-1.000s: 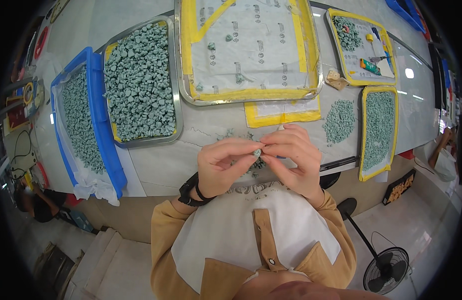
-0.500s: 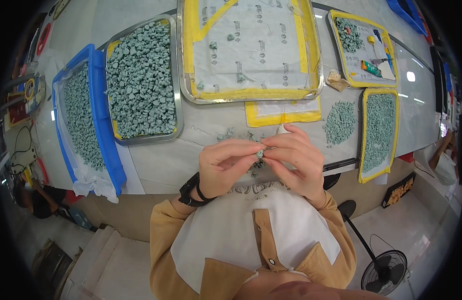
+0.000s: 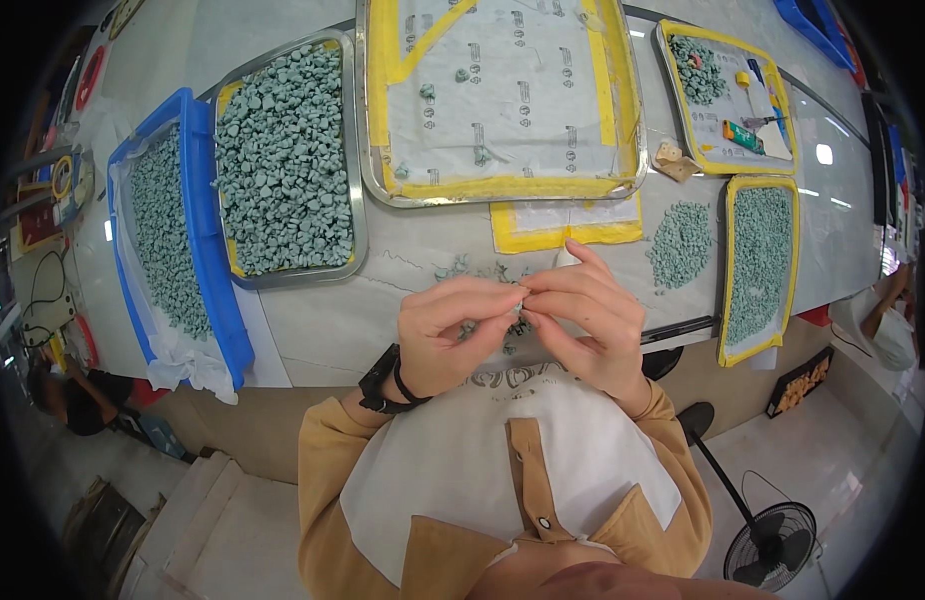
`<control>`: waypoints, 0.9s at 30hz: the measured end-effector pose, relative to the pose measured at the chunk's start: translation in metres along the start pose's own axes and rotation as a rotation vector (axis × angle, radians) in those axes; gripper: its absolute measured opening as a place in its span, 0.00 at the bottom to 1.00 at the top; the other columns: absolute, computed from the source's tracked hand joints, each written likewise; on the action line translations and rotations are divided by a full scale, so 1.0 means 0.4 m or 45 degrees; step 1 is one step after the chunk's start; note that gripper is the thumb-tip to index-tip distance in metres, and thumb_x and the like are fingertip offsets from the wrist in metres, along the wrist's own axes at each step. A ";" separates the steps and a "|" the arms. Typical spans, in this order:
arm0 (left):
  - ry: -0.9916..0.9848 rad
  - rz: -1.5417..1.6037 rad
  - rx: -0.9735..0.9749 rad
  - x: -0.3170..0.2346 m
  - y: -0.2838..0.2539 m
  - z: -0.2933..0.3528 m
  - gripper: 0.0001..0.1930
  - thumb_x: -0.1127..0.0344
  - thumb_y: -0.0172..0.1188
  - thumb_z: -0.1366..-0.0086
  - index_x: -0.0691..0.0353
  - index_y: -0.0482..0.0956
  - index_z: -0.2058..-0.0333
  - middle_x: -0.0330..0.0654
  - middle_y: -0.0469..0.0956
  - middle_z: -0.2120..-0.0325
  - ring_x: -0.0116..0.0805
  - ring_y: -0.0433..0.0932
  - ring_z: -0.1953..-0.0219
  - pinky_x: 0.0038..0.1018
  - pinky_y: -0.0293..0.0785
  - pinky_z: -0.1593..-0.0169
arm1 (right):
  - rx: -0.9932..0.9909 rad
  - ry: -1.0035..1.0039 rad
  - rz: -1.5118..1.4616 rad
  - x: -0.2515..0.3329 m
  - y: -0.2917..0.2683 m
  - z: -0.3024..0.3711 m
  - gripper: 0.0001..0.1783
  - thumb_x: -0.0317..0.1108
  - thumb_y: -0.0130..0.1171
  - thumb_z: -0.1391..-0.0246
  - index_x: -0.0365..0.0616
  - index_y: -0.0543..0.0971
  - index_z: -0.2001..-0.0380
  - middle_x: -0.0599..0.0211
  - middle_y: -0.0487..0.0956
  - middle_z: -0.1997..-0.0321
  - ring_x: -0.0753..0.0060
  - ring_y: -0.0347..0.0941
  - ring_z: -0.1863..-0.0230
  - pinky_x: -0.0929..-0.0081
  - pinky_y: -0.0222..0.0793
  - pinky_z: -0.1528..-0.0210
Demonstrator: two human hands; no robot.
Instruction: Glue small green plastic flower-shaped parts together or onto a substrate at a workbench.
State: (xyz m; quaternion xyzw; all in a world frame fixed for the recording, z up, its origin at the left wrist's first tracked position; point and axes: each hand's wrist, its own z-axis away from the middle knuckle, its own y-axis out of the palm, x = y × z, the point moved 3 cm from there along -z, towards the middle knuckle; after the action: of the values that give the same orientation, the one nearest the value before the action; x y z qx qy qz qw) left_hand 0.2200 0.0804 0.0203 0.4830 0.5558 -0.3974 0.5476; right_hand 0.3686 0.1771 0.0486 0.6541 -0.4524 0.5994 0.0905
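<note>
Both hands meet above the near edge of the table, thumbs and fingertips together. Between them is a small grey-green piece (image 3: 520, 309), mostly covered by the fingers. My left hand (image 3: 443, 325) pinches it from one side and my right hand (image 3: 595, 325) from the other; the right index finger is lifted a little. Beneath and behind the fingers lie several loose grey-green pieces (image 3: 457, 269), partly hidden. A white cone (image 3: 565, 259) with a thin yellow tip shows just beyond my right hand; its lower part is hidden.
Left stand a blue crate (image 3: 191, 170) and a metal tray (image 3: 359, 225), both full of grey-green pieces. Ahead is a large paper-lined tray (image 3: 503, 190). To the right are a loose pile (image 3: 681, 245), a yellow-edged tray (image 3: 725, 300) of pieces, and another tray (image 3: 698, 150) with tools.
My right index finger has lifted slightly, and both hands have shifted a touch to the left. The small piece shows less between the fingertips.
</note>
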 end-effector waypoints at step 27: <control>-0.430 -1.098 0.266 -0.036 -0.125 0.115 0.12 0.79 0.62 0.47 0.62 0.78 0.63 0.44 0.75 0.64 0.43 0.77 0.65 0.32 0.74 0.61 | 0.591 0.305 0.458 -0.066 -0.023 0.068 0.42 0.34 0.74 0.68 0.47 0.72 0.43 0.61 0.72 0.64 0.60 0.70 0.66 0.67 0.67 0.62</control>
State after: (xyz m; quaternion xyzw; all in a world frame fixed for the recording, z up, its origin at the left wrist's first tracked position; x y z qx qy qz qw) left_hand 0.1807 0.0234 0.0264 0.1892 0.5660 -0.7152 0.3637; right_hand 0.3973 0.1771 0.0225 0.4916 -0.3980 0.7658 -0.1159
